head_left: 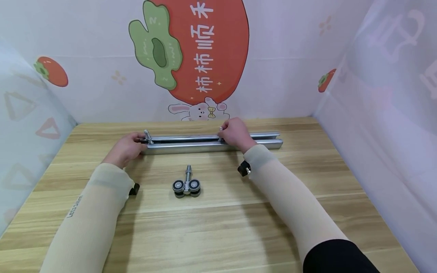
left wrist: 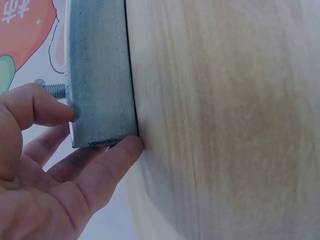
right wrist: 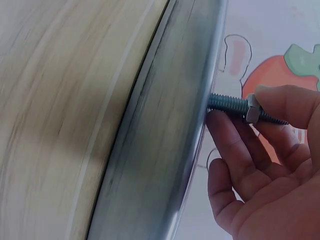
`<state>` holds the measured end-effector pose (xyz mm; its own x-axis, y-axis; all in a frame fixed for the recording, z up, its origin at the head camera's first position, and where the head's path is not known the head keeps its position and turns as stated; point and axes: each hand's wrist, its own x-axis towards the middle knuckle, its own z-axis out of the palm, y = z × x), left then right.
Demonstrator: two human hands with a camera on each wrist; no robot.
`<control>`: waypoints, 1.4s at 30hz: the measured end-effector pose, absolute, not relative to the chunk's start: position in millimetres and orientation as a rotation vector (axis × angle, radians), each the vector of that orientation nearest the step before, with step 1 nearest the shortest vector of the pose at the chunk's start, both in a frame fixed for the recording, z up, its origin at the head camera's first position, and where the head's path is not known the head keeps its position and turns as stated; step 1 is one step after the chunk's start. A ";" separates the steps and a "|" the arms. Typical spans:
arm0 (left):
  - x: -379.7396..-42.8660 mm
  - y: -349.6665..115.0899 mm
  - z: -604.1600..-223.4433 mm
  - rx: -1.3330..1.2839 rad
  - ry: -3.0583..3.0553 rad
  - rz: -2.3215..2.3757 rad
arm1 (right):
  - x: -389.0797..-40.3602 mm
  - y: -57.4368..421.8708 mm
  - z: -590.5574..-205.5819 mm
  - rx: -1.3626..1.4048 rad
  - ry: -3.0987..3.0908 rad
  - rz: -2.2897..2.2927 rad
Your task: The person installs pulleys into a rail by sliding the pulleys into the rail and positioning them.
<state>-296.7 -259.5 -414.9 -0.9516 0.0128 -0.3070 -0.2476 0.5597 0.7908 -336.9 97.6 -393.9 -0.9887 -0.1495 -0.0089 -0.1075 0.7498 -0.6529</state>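
Observation:
A slotted metal rail (head_left: 191, 148) lies lengthwise across the back of the table, slot upward. At its left end, my left hand (head_left: 127, 149) holds the rail, thumb on the upper edge and fingers around the cut end. A threaded bolt (head_left: 148, 135) stands up from the slot beside that hand. Further right, my right hand (head_left: 236, 133) pinches a second bolt (right wrist: 227, 103) with a hex nut (right wrist: 252, 108), which sticks up out of the rail; its lower end is hidden inside. A loose roller trolley (head_left: 186, 185), with black wheels and its own bolt, lies in front of the rail.
The wooden table (head_left: 191, 235) ends at a printed back cloth (head_left: 280, 83) close behind the rail. White cloth walls (head_left: 382, 125) stand on both sides. A small black device (head_left: 244, 168) is strapped at the right wrist.

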 end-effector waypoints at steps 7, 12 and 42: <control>-297.0 -262.4 -413.5 -0.199 2.520 1.338 | -336.6 79.4 -391.5 -0.230 2.877 -1.055; -295.6 -261.7 -412.5 -0.200 2.519 1.348 | -336.4 66.7 -391.5 -0.234 2.854 -1.076; -296.9 -262.4 -416.2 -0.164 2.545 1.323 | -312.3 60.0 -379.9 -0.347 2.850 -1.509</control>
